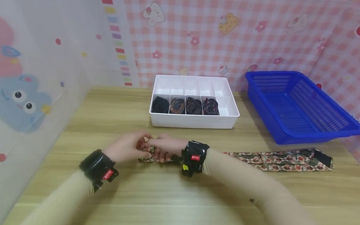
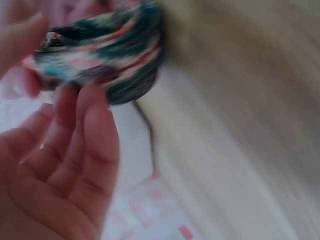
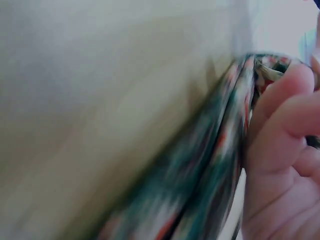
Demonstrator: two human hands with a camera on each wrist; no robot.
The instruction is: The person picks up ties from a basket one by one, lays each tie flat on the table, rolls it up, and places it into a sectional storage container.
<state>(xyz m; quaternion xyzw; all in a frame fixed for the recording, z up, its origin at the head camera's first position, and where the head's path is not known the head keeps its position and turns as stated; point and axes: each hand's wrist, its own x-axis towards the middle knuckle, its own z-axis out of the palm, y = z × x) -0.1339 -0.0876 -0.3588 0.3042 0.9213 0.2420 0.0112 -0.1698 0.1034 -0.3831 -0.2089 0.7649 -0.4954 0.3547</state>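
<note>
A necktie (image 1: pixel 284 162) with a small red, green and cream print stretches across the table, folded lengthwise, its dark-backed tip at the right. Its left end is wound into a roll (image 2: pixel 110 57), which both hands hold in front of the white box. My left hand (image 1: pixel 127 147) grips the roll between thumb and bent fingertips. From the right, my right hand (image 1: pixel 170 147) pinches the roll, its curled fingers partly hiding it in the head view. In the right wrist view the unrolled strip (image 3: pixel 195 170) runs away from the roll beside the fingers.
A white divided box (image 1: pixel 193 121) stands behind the hands, with several rolled ties (image 1: pixel 193 105) in its front compartments. At the right is a blue plastic basket (image 1: pixel 319 136). Patterned cloth walls (image 1: pixel 241 49) border the wooden table (image 1: pixel 149 205) at the back and sides.
</note>
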